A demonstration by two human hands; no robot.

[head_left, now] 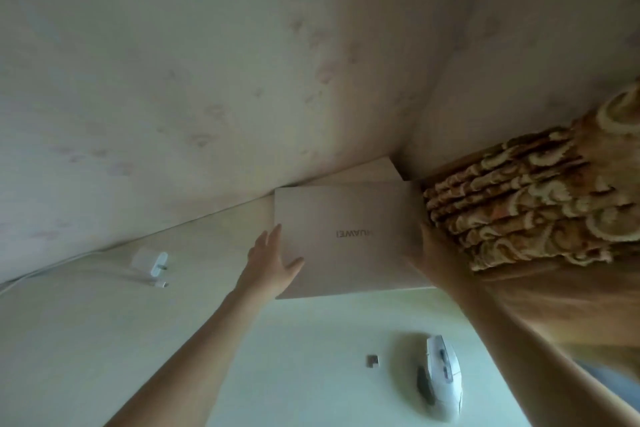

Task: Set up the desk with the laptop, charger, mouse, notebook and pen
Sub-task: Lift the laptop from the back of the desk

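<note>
A closed pale laptop with an upside-down logo lies on the light desk near the wall corner. My left hand grips its left edge, thumb on the lid. My right hand holds its right edge, partly hidden against the curtain. A white charger with its cable rests at the left by the wall. The white mouse sits at the lower right. No notebook or pen is in view.
A small USB dongle lies left of the mouse. A patterned brown and gold curtain hangs against the laptop's right side. The wall runs along the desk's far edge.
</note>
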